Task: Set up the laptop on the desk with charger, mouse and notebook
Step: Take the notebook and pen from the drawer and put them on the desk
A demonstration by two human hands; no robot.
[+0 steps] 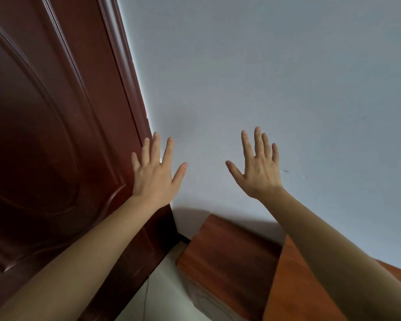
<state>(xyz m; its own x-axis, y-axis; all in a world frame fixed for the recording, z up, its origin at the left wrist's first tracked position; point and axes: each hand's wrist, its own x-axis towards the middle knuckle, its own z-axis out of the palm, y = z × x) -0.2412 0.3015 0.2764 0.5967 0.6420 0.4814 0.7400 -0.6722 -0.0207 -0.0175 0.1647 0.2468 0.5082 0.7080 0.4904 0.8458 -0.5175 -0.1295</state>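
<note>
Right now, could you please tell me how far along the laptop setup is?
Nothing looks done: no laptop, charger, mouse or notebook is in view. Nothing is in hand either: the left hand and right hand are raised, fingers spread, before the wall beside the door. Only a corner of wooden furniture shows below them, so the whole setup seems left.

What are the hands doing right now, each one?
Left hand: open, fingers spread, holding nothing.
Right hand: open, fingers spread, holding nothing.
</note>
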